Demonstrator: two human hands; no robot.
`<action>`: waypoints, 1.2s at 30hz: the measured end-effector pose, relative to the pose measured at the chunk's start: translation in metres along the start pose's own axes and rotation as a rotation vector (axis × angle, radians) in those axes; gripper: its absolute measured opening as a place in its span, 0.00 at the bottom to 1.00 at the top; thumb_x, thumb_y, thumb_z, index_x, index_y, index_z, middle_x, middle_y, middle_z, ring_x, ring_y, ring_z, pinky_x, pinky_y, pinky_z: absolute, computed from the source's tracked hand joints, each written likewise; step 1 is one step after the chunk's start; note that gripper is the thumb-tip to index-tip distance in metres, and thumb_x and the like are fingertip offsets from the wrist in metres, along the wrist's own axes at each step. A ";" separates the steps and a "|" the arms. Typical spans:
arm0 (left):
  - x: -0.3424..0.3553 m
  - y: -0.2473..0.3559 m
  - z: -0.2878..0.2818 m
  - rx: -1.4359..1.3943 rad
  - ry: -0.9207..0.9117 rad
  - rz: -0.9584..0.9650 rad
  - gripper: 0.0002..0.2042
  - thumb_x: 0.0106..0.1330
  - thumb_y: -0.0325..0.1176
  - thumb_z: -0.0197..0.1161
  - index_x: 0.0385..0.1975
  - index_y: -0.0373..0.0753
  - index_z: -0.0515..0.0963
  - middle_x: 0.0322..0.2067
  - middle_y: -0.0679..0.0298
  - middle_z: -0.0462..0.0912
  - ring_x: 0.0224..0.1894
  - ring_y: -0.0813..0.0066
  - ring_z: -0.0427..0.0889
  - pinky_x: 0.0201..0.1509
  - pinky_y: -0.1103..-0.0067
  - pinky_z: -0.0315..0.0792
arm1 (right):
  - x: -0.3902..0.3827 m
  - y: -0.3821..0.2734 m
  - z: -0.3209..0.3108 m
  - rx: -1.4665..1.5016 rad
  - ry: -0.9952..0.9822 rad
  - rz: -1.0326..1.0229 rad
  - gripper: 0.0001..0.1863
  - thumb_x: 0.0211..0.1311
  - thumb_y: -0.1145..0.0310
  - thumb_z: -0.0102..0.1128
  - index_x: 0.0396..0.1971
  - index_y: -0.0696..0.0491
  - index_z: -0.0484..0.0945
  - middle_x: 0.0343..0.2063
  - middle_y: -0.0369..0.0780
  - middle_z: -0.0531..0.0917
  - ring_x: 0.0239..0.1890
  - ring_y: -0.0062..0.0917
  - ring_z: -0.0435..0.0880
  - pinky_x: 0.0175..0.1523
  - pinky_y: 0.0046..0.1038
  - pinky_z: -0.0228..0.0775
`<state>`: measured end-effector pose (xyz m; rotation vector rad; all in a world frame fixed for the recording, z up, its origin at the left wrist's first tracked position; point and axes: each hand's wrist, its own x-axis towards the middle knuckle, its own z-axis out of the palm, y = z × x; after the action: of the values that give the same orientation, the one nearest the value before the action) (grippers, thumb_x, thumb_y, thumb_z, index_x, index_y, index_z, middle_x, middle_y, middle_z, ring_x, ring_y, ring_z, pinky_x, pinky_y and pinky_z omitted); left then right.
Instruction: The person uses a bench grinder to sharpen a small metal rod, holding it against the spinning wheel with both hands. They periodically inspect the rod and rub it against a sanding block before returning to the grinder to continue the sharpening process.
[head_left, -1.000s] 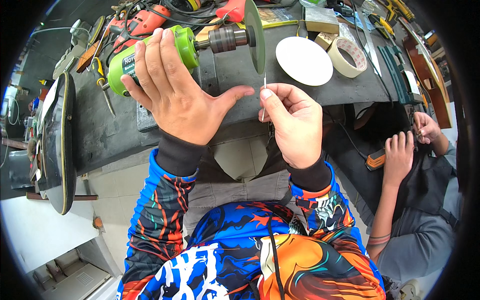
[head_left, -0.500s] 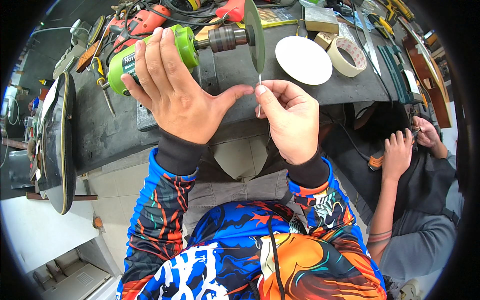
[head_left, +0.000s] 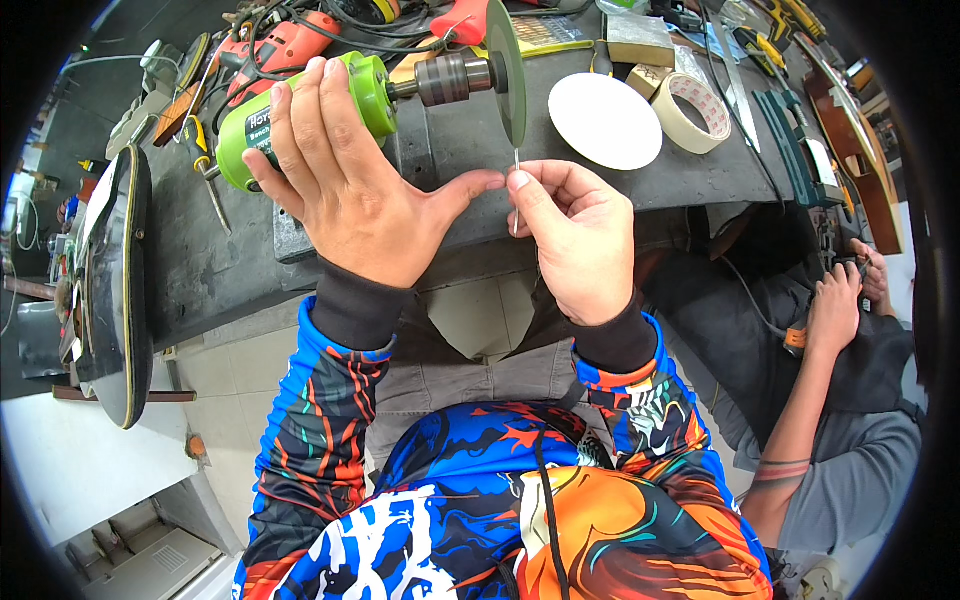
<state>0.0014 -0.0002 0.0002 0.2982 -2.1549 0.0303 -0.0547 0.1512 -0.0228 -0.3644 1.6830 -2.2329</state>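
Note:
A green bench grinder (head_left: 372, 95) sits on the dark workbench, with a metal chuck (head_left: 452, 80) and a thin greenish grinding disc (head_left: 509, 75) at its right end. My left hand (head_left: 365, 205) lies over the motor body, fingers spread flat and thumb stretched toward my right hand. Between the thumb and fingers of my right hand (head_left: 580, 220) is a thin metal rod (head_left: 516, 222), held upright. Its upper end meets the lower edge of the disc. The left thumb tip is close beside the rod; whether it touches cannot be made out.
Right of the disc lie a white round disc (head_left: 605, 120) and a tape roll (head_left: 692, 112). A screwdriver (head_left: 207, 165) and a red power tool (head_left: 295, 48) with cables lie left. A dark guitar body (head_left: 115, 285) stands far left. A co-worker (head_left: 850, 400) sits at the right.
My right hand and the rod have shifted very slightly left; my left hand stays put. The co-worker's hands, with the orange tool, have moved to the right.

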 end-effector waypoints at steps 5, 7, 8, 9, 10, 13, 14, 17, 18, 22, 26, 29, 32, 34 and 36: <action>0.000 0.000 0.000 0.005 0.008 0.005 0.62 0.33 0.62 0.77 0.67 0.32 0.54 0.64 0.54 0.60 0.69 0.51 0.53 0.70 0.55 0.43 | 0.002 0.000 0.000 0.004 -0.008 -0.016 0.09 0.62 0.72 0.63 0.35 0.64 0.80 0.23 0.34 0.81 0.23 0.11 0.76 0.29 0.15 0.67; -0.001 0.000 0.001 0.009 0.010 0.006 0.62 0.33 0.62 0.77 0.67 0.32 0.53 0.64 0.54 0.60 0.69 0.51 0.53 0.70 0.55 0.43 | 0.003 -0.001 0.000 -0.005 -0.010 -0.008 0.09 0.62 0.72 0.63 0.36 0.64 0.81 0.22 0.34 0.81 0.23 0.11 0.76 0.29 0.15 0.67; -0.001 0.000 0.001 0.010 0.011 0.007 0.62 0.33 0.62 0.77 0.67 0.32 0.53 0.64 0.53 0.60 0.69 0.51 0.53 0.70 0.55 0.43 | 0.003 -0.002 -0.001 -0.007 -0.012 -0.002 0.09 0.62 0.71 0.63 0.36 0.64 0.81 0.22 0.34 0.81 0.23 0.11 0.76 0.29 0.15 0.67; 0.000 0.000 0.001 0.011 0.010 0.008 0.62 0.33 0.62 0.77 0.67 0.32 0.53 0.64 0.54 0.60 0.69 0.51 0.53 0.70 0.55 0.43 | 0.003 -0.002 -0.001 -0.009 -0.015 0.004 0.10 0.62 0.71 0.63 0.36 0.64 0.81 0.22 0.34 0.81 0.23 0.11 0.76 0.29 0.15 0.67; 0.000 0.000 0.001 0.011 0.010 0.008 0.62 0.33 0.63 0.77 0.67 0.32 0.54 0.64 0.54 0.60 0.69 0.51 0.53 0.70 0.55 0.43 | 0.003 -0.001 -0.001 -0.017 -0.012 0.000 0.10 0.62 0.71 0.63 0.36 0.64 0.81 0.22 0.34 0.81 0.23 0.11 0.75 0.29 0.15 0.67; 0.000 -0.001 0.001 0.015 0.014 0.010 0.62 0.32 0.64 0.76 0.66 0.31 0.54 0.64 0.54 0.60 0.69 0.51 0.53 0.70 0.55 0.44 | 0.001 0.000 -0.001 -0.039 -0.010 -0.008 0.09 0.62 0.72 0.63 0.36 0.64 0.80 0.22 0.34 0.81 0.23 0.10 0.75 0.29 0.14 0.67; 0.000 -0.001 0.001 0.017 0.017 0.012 0.62 0.32 0.65 0.76 0.66 0.31 0.54 0.64 0.54 0.60 0.69 0.51 0.53 0.70 0.55 0.44 | -0.001 0.000 -0.002 -0.046 -0.014 -0.008 0.09 0.62 0.72 0.63 0.36 0.64 0.80 0.22 0.34 0.81 0.23 0.10 0.75 0.29 0.14 0.67; 0.000 0.000 0.001 0.020 0.013 0.010 0.63 0.32 0.66 0.75 0.66 0.31 0.54 0.64 0.55 0.61 0.69 0.51 0.54 0.70 0.55 0.44 | -0.010 -0.002 -0.007 -0.062 -0.016 0.011 0.09 0.62 0.71 0.63 0.36 0.63 0.80 0.23 0.34 0.81 0.23 0.11 0.75 0.29 0.15 0.67; 0.000 0.000 0.001 0.020 0.015 0.011 0.63 0.32 0.67 0.75 0.66 0.31 0.54 0.64 0.55 0.61 0.69 0.51 0.54 0.70 0.55 0.44 | -0.015 -0.004 -0.010 -0.069 -0.016 0.021 0.09 0.63 0.71 0.63 0.36 0.63 0.80 0.23 0.33 0.81 0.23 0.11 0.76 0.29 0.15 0.68; 0.001 0.002 0.000 0.024 0.015 0.008 0.63 0.32 0.68 0.74 0.66 0.31 0.54 0.64 0.55 0.61 0.69 0.52 0.54 0.70 0.55 0.44 | -0.039 -0.019 -0.021 0.125 -0.085 0.117 0.09 0.64 0.71 0.61 0.39 0.62 0.79 0.27 0.36 0.82 0.25 0.15 0.79 0.33 0.18 0.72; 0.000 0.000 -0.001 0.028 0.020 -0.003 0.63 0.32 0.69 0.73 0.67 0.32 0.54 0.64 0.55 0.60 0.69 0.52 0.54 0.70 0.55 0.44 | -0.057 -0.030 -0.031 0.497 -0.224 0.220 0.10 0.67 0.70 0.57 0.42 0.61 0.78 0.29 0.38 0.82 0.27 0.19 0.80 0.35 0.21 0.75; 0.000 0.000 -0.001 0.028 0.007 0.002 0.64 0.33 0.69 0.73 0.67 0.32 0.53 0.64 0.54 0.60 0.69 0.52 0.53 0.70 0.54 0.43 | -0.067 -0.037 -0.036 0.632 -0.278 0.275 0.09 0.68 0.71 0.56 0.41 0.60 0.77 0.29 0.38 0.81 0.28 0.19 0.81 0.35 0.22 0.75; -0.001 0.001 -0.003 0.000 0.018 -0.005 0.61 0.34 0.68 0.73 0.67 0.34 0.56 0.65 0.55 0.61 0.69 0.51 0.55 0.70 0.55 0.42 | -0.075 -0.044 -0.037 0.667 -0.311 0.274 0.09 0.69 0.71 0.55 0.42 0.60 0.77 0.29 0.38 0.81 0.28 0.20 0.81 0.36 0.24 0.76; -0.005 -0.005 -0.002 -0.099 0.075 0.015 0.58 0.37 0.65 0.74 0.67 0.34 0.58 0.65 0.55 0.61 0.69 0.51 0.55 0.70 0.55 0.42 | -0.079 -0.047 -0.036 0.680 -0.332 0.280 0.09 0.68 0.71 0.55 0.42 0.60 0.77 0.29 0.38 0.81 0.28 0.21 0.81 0.36 0.24 0.76; -0.006 -0.006 -0.008 -0.166 0.095 0.032 0.54 0.41 0.58 0.76 0.66 0.35 0.59 0.64 0.55 0.63 0.68 0.51 0.56 0.70 0.56 0.44 | -0.081 -0.048 -0.036 0.679 -0.349 0.284 0.09 0.68 0.71 0.55 0.42 0.60 0.77 0.29 0.38 0.81 0.28 0.21 0.81 0.36 0.24 0.76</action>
<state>0.0122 -0.0035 -0.0009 0.1632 -2.0535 -0.1133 0.0004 0.2280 0.0127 -0.2927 0.6928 -2.1995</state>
